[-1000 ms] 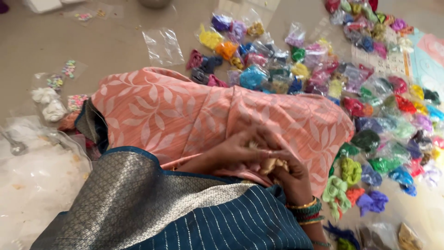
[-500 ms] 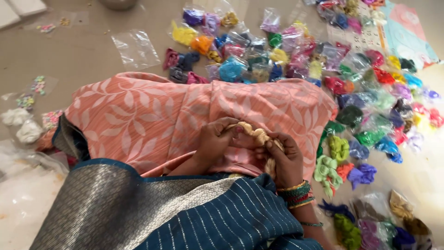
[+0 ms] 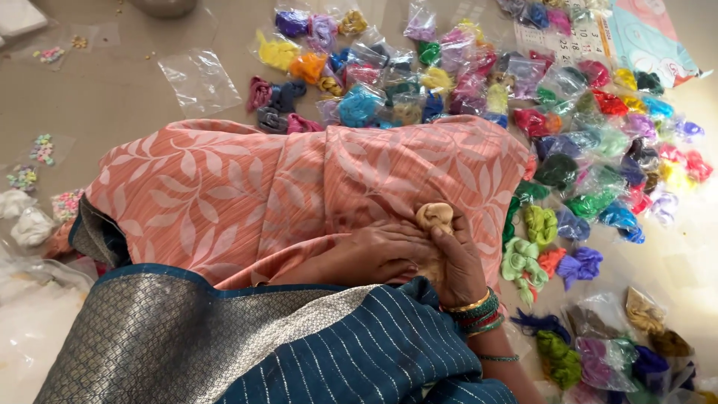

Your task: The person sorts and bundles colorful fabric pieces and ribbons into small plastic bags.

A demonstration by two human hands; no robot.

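Right hand (image 3: 458, 263) clamped on beige scrunchie (image 3: 435, 216), lifted higher than before; left hand (image 3: 374, 253) now flat, fingers together.

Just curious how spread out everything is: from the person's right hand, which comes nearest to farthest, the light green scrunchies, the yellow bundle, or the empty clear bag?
1. Light green scrunchies, just right of the right hand.
2. Yellow bundle, far up and left.
3. Empty clear bag, farther left still, though close to the yellow bundle.
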